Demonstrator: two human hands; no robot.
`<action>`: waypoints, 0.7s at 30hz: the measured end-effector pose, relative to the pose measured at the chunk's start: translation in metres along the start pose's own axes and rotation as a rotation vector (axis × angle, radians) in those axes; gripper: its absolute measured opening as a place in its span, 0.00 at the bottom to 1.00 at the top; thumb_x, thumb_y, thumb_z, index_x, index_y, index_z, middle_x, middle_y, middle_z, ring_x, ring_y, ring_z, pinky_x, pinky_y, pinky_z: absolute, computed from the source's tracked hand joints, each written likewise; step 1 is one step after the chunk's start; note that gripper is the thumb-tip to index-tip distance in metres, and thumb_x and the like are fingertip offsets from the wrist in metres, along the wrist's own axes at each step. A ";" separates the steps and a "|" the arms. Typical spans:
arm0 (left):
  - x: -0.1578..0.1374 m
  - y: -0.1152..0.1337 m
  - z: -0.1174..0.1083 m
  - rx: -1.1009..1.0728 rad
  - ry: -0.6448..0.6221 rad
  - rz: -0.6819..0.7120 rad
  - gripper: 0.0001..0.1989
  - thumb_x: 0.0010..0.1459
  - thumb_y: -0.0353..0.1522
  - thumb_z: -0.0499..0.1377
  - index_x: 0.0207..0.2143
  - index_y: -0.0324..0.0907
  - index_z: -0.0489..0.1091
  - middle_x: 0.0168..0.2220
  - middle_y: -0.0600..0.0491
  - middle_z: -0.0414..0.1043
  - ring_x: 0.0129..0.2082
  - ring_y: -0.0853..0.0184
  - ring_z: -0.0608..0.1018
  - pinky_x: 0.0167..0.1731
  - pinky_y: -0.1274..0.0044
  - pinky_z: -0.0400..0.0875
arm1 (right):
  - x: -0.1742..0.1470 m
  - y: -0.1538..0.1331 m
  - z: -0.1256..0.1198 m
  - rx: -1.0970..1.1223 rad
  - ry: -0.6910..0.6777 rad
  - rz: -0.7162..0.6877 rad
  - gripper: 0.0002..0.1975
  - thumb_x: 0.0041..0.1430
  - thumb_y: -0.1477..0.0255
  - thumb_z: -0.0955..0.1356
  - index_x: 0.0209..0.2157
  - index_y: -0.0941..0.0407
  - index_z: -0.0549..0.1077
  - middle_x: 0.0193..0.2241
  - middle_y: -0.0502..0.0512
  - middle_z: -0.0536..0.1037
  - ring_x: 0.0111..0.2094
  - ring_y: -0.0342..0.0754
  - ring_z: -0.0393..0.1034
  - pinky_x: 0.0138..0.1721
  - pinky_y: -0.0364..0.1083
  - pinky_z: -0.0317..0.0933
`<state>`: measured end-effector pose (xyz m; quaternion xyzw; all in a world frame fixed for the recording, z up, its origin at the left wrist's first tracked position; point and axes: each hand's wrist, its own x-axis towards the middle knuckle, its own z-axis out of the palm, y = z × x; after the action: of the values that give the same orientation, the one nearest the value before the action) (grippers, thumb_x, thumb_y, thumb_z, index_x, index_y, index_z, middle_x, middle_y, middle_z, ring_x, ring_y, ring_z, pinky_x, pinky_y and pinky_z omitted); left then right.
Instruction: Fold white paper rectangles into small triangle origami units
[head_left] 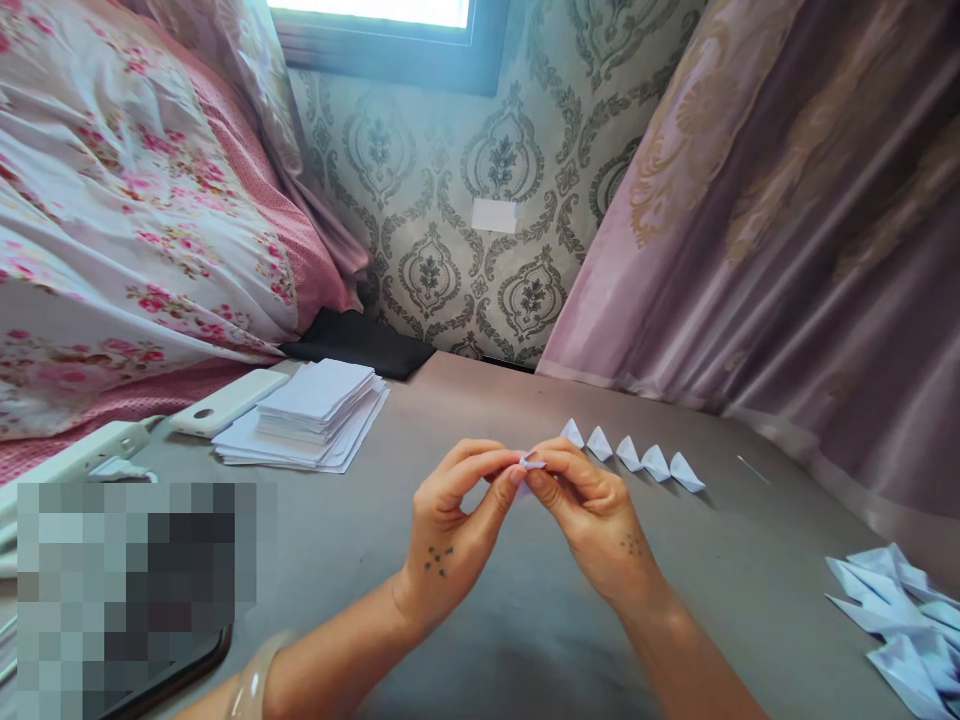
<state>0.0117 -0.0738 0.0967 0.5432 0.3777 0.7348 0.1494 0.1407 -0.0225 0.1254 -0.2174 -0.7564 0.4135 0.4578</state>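
Between my two hands, above the grey surface, is a small piece of folded white paper [531, 463]. My left hand [459, 500] pinches one side of it between thumb and forefinger. On the other side, my right hand [581, 492] grips it with thumb and bent fingers. Much of the paper is hidden behind the fingers. Just beyond my right hand, several small folded white paper pieces [628, 453] stand in a slanting row. More folded white paper shapes [900, 620] lie in a heap at the lower right.
On the left a stack of white paper sheets [319, 400] lies beside a white phone-shaped object [229, 402]. A white power strip [112, 448] and a pixelated dark-edged device [187, 665] are nearer. Behind are a black flat item [360, 342], a floral cloth [150, 220] and a pink curtain [675, 230].
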 end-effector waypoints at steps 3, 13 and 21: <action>-0.001 0.001 -0.001 0.032 0.001 0.038 0.07 0.57 0.27 0.60 0.38 0.42 0.75 0.36 0.50 0.73 0.35 0.68 0.75 0.34 0.78 0.72 | -0.001 -0.001 0.003 -0.028 0.026 -0.006 0.06 0.59 0.71 0.68 0.36 0.49 0.77 0.31 0.49 0.72 0.34 0.43 0.67 0.38 0.44 0.64; -0.002 -0.001 0.001 0.033 0.003 0.047 0.08 0.57 0.24 0.58 0.38 0.42 0.73 0.35 0.52 0.71 0.35 0.70 0.74 0.34 0.79 0.70 | -0.006 -0.007 0.012 -0.180 0.149 0.000 0.05 0.58 0.69 0.68 0.31 0.53 0.76 0.29 0.49 0.71 0.31 0.42 0.66 0.34 0.42 0.62; 0.000 -0.001 -0.001 0.022 -0.004 -0.079 0.03 0.59 0.28 0.58 0.32 0.41 0.71 0.31 0.54 0.68 0.32 0.71 0.71 0.33 0.79 0.66 | -0.007 -0.007 0.015 -0.150 0.176 0.122 0.06 0.57 0.67 0.69 0.32 0.54 0.77 0.28 0.49 0.73 0.31 0.42 0.67 0.32 0.41 0.61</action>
<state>0.0110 -0.0733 0.0955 0.5312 0.4064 0.7230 0.1731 0.1309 -0.0381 0.1244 -0.3320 -0.7276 0.3619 0.4789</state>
